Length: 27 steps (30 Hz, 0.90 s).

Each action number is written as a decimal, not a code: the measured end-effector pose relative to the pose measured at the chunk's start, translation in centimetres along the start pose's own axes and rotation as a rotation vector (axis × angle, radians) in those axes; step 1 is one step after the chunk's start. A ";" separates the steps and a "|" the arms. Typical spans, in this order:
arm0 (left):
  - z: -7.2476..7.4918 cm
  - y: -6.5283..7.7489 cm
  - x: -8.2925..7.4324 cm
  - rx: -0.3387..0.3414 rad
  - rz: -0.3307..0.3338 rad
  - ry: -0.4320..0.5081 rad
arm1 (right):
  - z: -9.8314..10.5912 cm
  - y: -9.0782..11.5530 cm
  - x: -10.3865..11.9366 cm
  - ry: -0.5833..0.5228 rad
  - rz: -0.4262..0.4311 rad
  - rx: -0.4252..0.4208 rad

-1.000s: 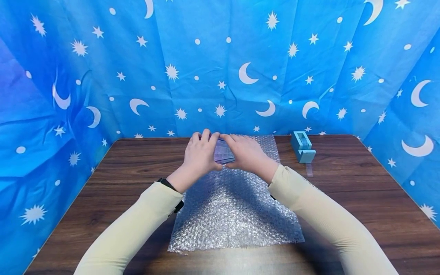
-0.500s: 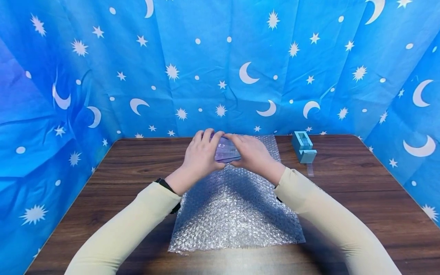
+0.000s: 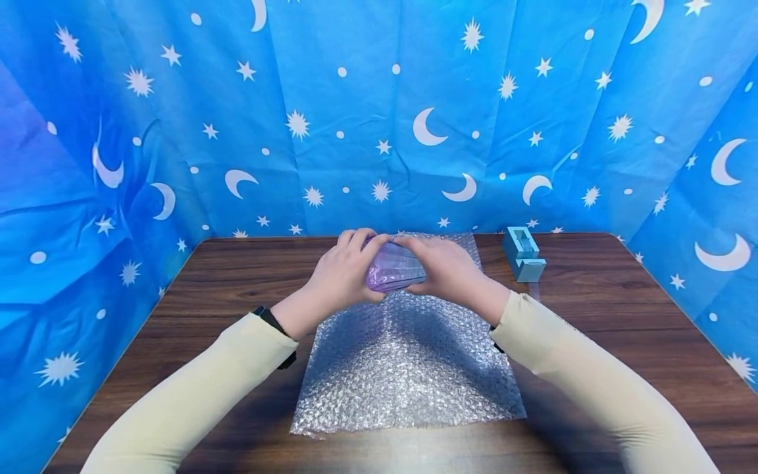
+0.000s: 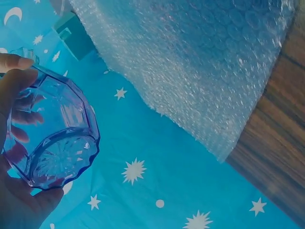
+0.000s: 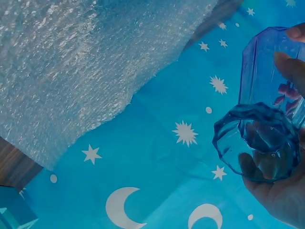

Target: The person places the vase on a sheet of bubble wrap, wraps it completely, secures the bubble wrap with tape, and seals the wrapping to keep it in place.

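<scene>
Between my two hands a faceted, see-through drinking glass point(image 3: 395, 268), tinted purple to blue, lies on its side over the far part of the bubble wrap point(image 3: 408, 375). My left hand point(image 3: 343, 273) grips its purple end, thumb below and fingers over the top. At the blue end, my right hand point(image 3: 450, 273) holds it the same way. The left wrist view looks into the wide mouth of the glass point(image 4: 93, 112), with a starburst pattern in its bottom. Its thick, ring-like blue base point(image 5: 221, 138) shows by the right hand's fingers in the right wrist view.
A teal tape dispenser point(image 3: 524, 255) stands at the back right of the dark wooden table point(image 3: 237, 276), a strip of clear tape hanging from its front. Behind the table hangs a blue cloth point(image 3: 355, 99) with white moons and stars.
The hands have drawn a little apart and slightly closer to me. More of the glass now shows between them, and it has turned so its purple side faces me.
</scene>
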<state>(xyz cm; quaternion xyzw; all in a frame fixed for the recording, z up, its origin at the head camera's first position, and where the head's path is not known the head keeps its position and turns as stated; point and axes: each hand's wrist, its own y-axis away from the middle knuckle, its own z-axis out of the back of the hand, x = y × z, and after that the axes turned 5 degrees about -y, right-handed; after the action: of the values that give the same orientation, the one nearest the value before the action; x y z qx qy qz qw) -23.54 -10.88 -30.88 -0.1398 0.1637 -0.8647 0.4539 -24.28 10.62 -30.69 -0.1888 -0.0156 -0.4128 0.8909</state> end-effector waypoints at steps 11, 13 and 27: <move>0.6 1.3 -0.7 0.072 -0.036 0.012 | -0.5 2.0 0.8 0.011 0.034 0.012; 0.6 1.9 -1.0 0.072 -0.053 0.009 | -0.7 2.6 1.1 0.007 0.039 0.022; 0.8 4.8 -3.5 0.132 -0.093 0.030 | -1.8 6.4 2.7 -0.033 0.039 0.058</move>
<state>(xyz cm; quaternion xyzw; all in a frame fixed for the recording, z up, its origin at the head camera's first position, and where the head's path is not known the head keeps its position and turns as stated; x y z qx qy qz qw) -17.81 -10.67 -32.43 -0.1042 0.1064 -0.8958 0.4188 -17.98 11.78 -33.91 -0.1699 -0.0385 -0.3914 0.9036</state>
